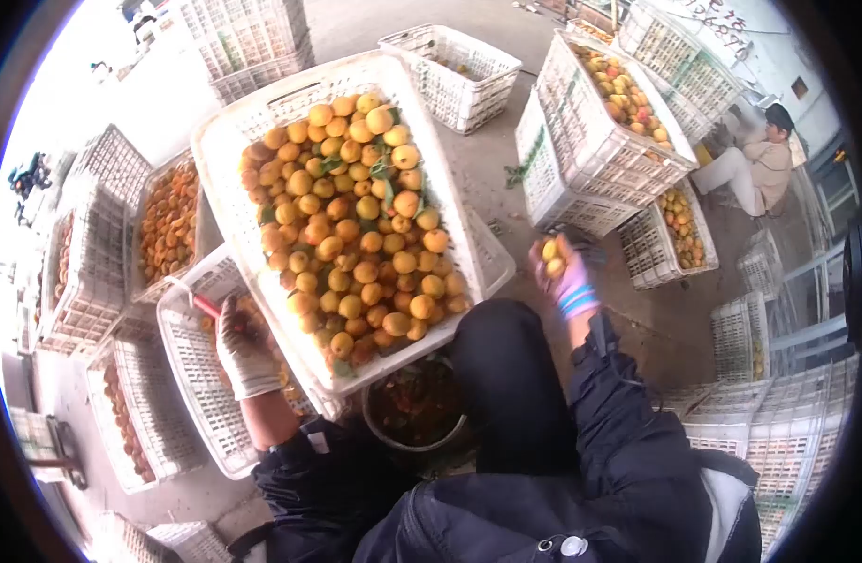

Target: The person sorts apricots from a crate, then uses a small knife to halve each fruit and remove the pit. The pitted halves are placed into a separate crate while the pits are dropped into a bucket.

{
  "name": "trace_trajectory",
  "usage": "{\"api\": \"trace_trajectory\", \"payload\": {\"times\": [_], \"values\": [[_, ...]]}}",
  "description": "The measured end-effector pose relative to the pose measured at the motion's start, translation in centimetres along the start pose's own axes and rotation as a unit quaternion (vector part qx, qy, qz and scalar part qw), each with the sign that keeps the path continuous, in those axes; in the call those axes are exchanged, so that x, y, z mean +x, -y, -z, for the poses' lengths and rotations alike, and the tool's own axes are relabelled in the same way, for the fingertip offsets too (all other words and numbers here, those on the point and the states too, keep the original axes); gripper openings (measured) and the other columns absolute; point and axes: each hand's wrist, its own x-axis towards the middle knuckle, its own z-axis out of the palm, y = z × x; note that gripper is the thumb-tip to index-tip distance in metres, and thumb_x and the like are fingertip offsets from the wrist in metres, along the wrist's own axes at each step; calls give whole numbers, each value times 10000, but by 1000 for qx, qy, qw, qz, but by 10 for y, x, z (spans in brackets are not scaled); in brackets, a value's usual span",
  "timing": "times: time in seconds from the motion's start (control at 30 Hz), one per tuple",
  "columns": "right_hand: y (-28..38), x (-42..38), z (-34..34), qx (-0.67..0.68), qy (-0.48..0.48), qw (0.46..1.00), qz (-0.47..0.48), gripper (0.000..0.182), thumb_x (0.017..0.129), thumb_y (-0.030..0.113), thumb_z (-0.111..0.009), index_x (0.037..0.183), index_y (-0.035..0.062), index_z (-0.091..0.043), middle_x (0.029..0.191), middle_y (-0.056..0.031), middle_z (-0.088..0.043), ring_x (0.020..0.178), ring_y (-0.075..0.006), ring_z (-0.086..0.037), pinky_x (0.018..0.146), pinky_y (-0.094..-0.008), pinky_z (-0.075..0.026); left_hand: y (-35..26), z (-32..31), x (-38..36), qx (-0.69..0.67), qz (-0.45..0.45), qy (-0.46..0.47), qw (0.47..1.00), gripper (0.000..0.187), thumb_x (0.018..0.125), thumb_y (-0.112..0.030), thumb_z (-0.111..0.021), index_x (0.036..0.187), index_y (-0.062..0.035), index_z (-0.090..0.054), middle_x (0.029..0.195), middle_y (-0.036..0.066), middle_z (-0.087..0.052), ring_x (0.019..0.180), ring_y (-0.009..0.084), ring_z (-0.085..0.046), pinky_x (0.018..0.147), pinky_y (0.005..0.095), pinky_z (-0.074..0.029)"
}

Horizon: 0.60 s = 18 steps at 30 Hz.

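Observation:
A large white crate [210, 155] full of orange-yellow fruit [365, 239], with some green leaves, stands tilted in front of me. Left of it, my left hand [246, 352] wears a whitish glove with a dark patch and is closed on a red-handled tool [205, 305], over a lower white crate [198, 399] with fruit in it. To the right of the large crate, my right hand [560, 272], in a pinkish-purple glove with a blue band, holds a few yellow fruits [552, 255]. Between my legs sits a round bucket [415, 403] with dark contents.
Stacked fruit crates [609, 150] stand ahead on the right, more crates [83, 244] on the left. A crate with little in it [459, 80] is behind the large one. A person [764, 159] sits at the far right. Piled crates [778, 422] are at the lower right.

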Motion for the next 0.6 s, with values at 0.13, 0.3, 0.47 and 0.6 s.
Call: {"api": "trace_trajectory", "payload": {"times": [0.13, 0.3, 0.47, 0.6], "values": [[-36, -8, 133, 14, -226, 969, -98, 426, 911, 482, -584, 987, 63, -559, 843, -146, -646, 690, -284, -655, 457, -339, -547, 6, 11, 16, 26, -4, -12, 1000, 181, 877, -183, -685, 766, -148, -546, 584, -79, -468, 424, 44, -402, 350, 192, -303], [-13, 76, 167, -119, -134, 973, -146, 377, 939, 404, -547, 1019, 36, -555, 781, -131, -613, 611, -273, -591, 505, -344, -541, 13, 4, 20, 14, -11, 1, 1000, 72, 910, -161, -635, 912, -105, -590, 607, -83, -476, 436, 29, -400, 360, 174, -306], [93, 144, -189, 12, -60, 989, 134, 868, 891, 496, -601, 1502, 83, -145, 1498, -259, -231, 1292, -446, -387, 994, -588, -446, 17, 21, 34, -6, 2, 55, 998, 78, 948, -173, -583, 931, -97, -582, 607, -79, -460, 427, 26, -376, 347, 181, -278], [50, 137, -223, -118, 55, 972, 194, 530, 967, 321, -536, 1384, 41, -368, 1361, -213, -445, 1178, -345, -524, 948, -482, -502, 14, 6, 17, 40, -25, 83, 995, 72, 939, -143, -593, 966, -82, -567, 616, -70, -464, 453, 28, -404, 377, 168, -299]]}}
